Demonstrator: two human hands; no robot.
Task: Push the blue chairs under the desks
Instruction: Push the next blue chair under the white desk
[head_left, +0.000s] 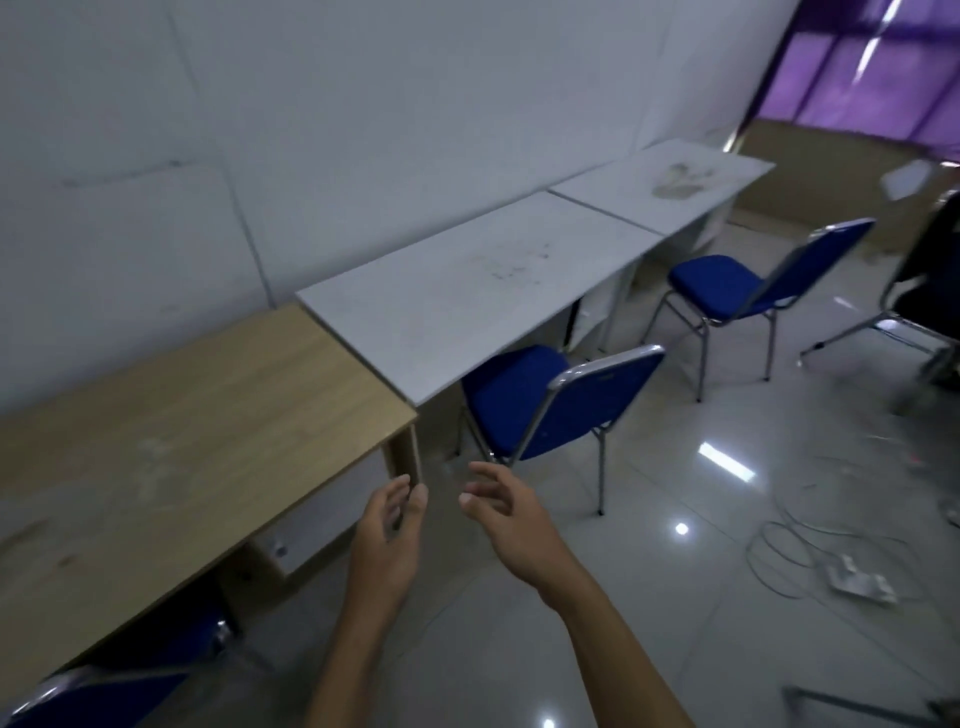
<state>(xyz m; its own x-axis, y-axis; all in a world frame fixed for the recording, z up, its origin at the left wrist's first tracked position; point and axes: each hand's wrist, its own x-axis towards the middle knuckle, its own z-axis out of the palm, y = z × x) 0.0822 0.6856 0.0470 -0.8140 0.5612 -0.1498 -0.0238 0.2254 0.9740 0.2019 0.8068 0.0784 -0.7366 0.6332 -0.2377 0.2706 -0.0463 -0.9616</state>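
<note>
I hold left hand (387, 530) and right hand (501, 514) empty, fingers spread — near blue chair (550, 405), seat partly beneath white tabletop (467, 291); second blue chair (748, 286) stands clear.

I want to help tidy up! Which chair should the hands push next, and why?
Probably reach both open hands, left hand and right hand, forward to the backrest of the nearest blue chair. It is closest, and only the front of its seat sits under the white desk; neither hand touches it yet.
</note>
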